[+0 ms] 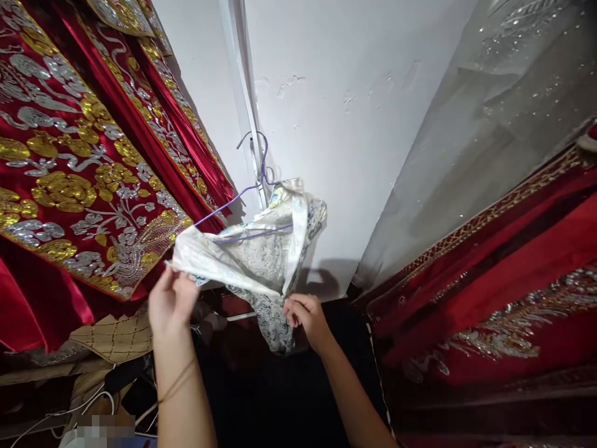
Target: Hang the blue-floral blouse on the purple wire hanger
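A white and silver patterned garment hangs crumpled on a purple wire hanger in front of a white wall. My left hand pinches the garment's left edge and holds it out to the side. My right hand grips the bunched lower part of the same garment near its middle. The hanger's hook is caught near a white vertical strip on the wall.
Red robes with gold and silver embroidery hang at the left. More red embroidered fabric and a clear plastic cover hang at the right. A beige quilted cloth and white cables lie at the lower left.
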Motion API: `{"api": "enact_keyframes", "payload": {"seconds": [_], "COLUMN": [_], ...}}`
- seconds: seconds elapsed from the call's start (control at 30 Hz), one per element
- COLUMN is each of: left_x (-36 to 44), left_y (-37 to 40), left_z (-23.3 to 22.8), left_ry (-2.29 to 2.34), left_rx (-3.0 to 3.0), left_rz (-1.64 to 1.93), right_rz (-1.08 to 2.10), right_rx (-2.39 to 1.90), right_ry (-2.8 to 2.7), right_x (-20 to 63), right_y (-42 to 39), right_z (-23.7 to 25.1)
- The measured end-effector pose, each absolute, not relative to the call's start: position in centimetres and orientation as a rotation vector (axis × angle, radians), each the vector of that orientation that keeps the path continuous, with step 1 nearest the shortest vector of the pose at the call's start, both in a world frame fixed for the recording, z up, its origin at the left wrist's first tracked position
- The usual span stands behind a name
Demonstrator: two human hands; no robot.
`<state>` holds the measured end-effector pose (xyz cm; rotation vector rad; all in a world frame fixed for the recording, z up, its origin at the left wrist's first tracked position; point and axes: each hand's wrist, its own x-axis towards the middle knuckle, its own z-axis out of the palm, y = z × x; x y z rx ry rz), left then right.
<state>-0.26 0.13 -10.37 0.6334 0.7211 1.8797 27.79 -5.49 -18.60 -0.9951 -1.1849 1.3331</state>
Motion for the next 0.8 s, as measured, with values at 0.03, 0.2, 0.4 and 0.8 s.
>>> {"api": "enact_keyframes", "payload": {"seconds": [0.03,0.2,0.4,0.8], "left_x": [0.5,5.8,7.5,12.6], "left_y": [-0.4,-2.1,-3.3,-9.2], "left_z": [-12.0,-17.8,-17.4,-9.9], "left_ry": [0.725,0.901,1.077,0.878], "left_rx": [0.533,0.431,0.575,1.771], "left_rz": [1.794,1.637,1.741,1.273], "right_rz": [1.363,1.345,1.443,1.957], "right_rx": [-0.991,-0.943,-1.082,-0.809], "right_ry": [-1.211,-1.265,-1.423,-0.963], "right_x": [28.0,29.6,31.8,27.0], "right_y": [-6.0,-6.6,-6.5,-5.5], "right_z": [-18.5,-17.3,-18.2,-14.2]}}
